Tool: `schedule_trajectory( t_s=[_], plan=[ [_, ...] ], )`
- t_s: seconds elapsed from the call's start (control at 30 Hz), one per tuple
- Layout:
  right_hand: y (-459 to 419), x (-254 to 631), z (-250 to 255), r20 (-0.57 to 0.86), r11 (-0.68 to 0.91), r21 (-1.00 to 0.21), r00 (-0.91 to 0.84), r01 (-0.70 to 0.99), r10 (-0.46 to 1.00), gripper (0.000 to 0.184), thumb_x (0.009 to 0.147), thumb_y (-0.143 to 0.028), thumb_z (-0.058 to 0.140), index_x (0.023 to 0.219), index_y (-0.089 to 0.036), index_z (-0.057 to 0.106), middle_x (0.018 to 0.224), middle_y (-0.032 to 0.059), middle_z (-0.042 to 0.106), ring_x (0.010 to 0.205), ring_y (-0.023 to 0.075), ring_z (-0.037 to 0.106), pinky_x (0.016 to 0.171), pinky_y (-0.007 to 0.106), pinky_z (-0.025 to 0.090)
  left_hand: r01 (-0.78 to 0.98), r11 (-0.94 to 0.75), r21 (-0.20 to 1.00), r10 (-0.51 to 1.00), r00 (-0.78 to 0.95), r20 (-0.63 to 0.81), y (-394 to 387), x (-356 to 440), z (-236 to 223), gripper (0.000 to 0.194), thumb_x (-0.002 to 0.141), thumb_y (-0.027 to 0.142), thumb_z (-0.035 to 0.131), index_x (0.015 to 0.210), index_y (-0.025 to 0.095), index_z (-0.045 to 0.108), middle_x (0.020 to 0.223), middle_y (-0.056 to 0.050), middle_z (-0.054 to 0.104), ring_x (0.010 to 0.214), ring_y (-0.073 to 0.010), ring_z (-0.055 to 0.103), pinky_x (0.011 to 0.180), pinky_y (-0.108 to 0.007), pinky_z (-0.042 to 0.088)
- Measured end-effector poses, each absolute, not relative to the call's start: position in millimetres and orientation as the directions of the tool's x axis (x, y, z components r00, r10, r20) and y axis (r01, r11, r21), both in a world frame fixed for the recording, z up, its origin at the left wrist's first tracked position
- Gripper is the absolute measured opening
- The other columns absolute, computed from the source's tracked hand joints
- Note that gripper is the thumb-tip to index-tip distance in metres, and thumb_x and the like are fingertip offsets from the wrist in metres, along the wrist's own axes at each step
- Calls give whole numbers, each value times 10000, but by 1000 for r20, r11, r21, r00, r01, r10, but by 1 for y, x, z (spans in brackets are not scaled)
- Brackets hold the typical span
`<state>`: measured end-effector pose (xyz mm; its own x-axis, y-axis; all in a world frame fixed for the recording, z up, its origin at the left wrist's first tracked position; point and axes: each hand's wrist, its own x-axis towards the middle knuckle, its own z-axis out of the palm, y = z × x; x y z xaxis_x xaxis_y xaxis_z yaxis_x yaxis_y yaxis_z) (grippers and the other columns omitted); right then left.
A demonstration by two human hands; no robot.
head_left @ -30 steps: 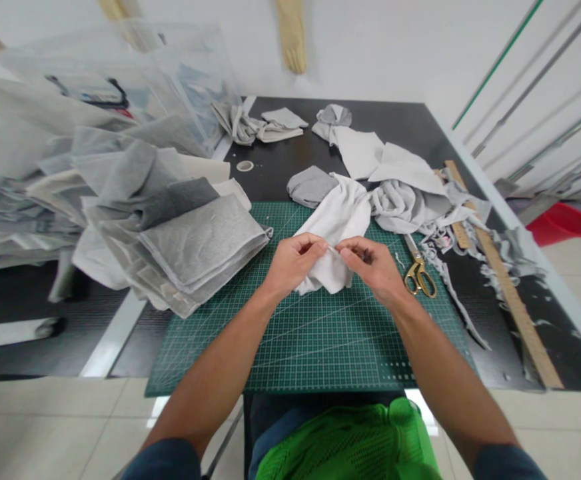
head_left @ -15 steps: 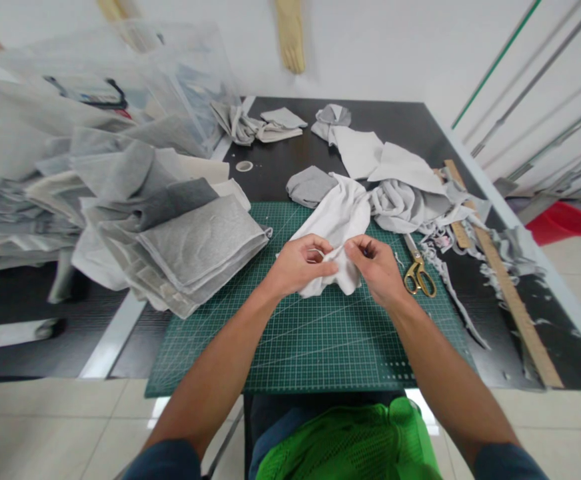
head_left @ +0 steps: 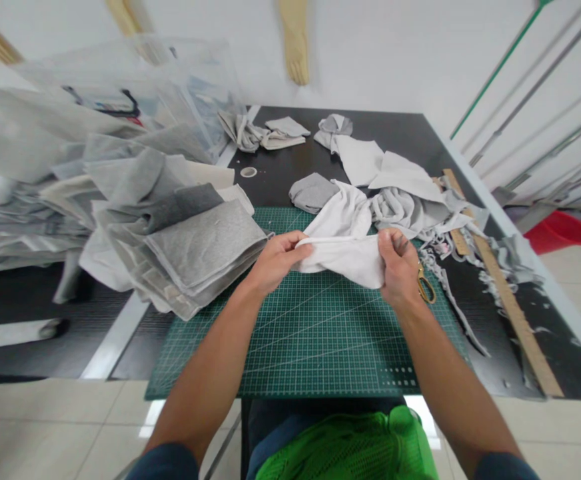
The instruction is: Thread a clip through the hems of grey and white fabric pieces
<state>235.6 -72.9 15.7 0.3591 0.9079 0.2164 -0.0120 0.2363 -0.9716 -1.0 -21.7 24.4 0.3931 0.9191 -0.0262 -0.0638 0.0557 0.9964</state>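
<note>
Between my two hands a piece of white fabric (head_left: 343, 257) is stretched sideways, with a fold running along its upper edge. My left hand (head_left: 281, 259) pinches its left end between thumb and fingers. The right end is gripped by my right hand (head_left: 398, 263), its fingers curled. Behind the taut part, more white cloth lies bunched on the green cutting mat (head_left: 310, 347). A grey cloth piece (head_left: 313, 192) touches it at the far left. Gold-handled scissors (head_left: 426, 287) lie just right of my right hand, which partly covers them.
A tall pile of grey fabric pieces (head_left: 205, 233) overlaps the mat's left side. To the right lie a wooden ruler (head_left: 515, 310) and fabric scraps. A clear plastic box (head_left: 210, 100) stands back left. A tape roll (head_left: 248, 172) and folded cloths (head_left: 285, 132) lie farther back.
My hands have moved apart, pulling the gathered white fabric out into a taut strip. My right hand has shifted right and now covers part of the scissors.
</note>
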Motion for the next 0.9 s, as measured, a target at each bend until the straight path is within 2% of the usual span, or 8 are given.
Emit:
schedule_trajectory(
  t_s=[0.1,0.27,0.37,0.43,0.57,0.73,0.83,0.9],
  plan=[
    [-78,238,20,157,168,-986,281,-14,947,395,869,-600,662,789,-237,528,663,-32,382,582,138,332,532,288,280,-146,179,973,915,387,-111,-26,-6,33,279,712,403,780,705,171,625,568,41,505,484,-82,395,469,-216,267],
    [-78,243,20,94,94,-996,104,4,990,361,839,-527,693,712,-216,562,599,-34,396,538,122,317,504,286,229,-92,224,970,921,344,-180,-29,-2,38,229,694,356,730,609,173,621,525,36,507,458,-91,394,444,-231,259],
    [-74,244,20,160,164,-960,-35,229,987,312,901,-475,649,759,-198,656,652,-14,526,587,129,409,555,289,291,-57,185,981,957,237,-167,-28,3,33,204,700,331,692,584,172,637,538,23,550,477,-102,423,451,-240,284],
    [-73,242,20,187,216,-911,-116,350,976,289,924,-467,635,895,-197,733,773,10,651,662,148,509,629,299,371,-53,171,984,967,199,-158,-27,6,29,230,713,352,697,580,172,643,546,18,567,483,-105,428,456,-244,298],
    [-73,231,17,160,212,-914,-171,347,972,376,819,-428,782,1117,-201,743,984,48,752,837,199,647,782,328,472,-28,137,990,970,206,-128,-27,8,23,338,770,425,697,562,172,613,522,24,528,471,-97,402,461,-245,302],
    [-76,228,16,174,185,-938,-63,294,983,254,860,-436,742,887,-183,756,822,32,729,728,173,617,687,298,461,24,67,997,974,216,-71,-25,5,22,374,802,446,689,565,168,608,537,21,523,494,-95,423,472,-236,307],
    [-77,232,16,126,130,-963,-32,236,992,364,899,-515,689,772,-175,707,669,-5,618,602,129,500,565,267,371,55,29,998,961,274,-43,-26,2,24,325,746,382,754,555,164,608,513,36,496,475,-80,403,456,-224,271],
    [-77,233,16,91,97,-977,-44,187,995,430,894,-566,684,718,-175,659,618,-23,538,564,112,425,520,260,306,60,15,998,945,325,-34,-28,1,27,236,706,341,795,625,152,681,552,23,567,482,-80,440,461,-221,285]
  ],
)
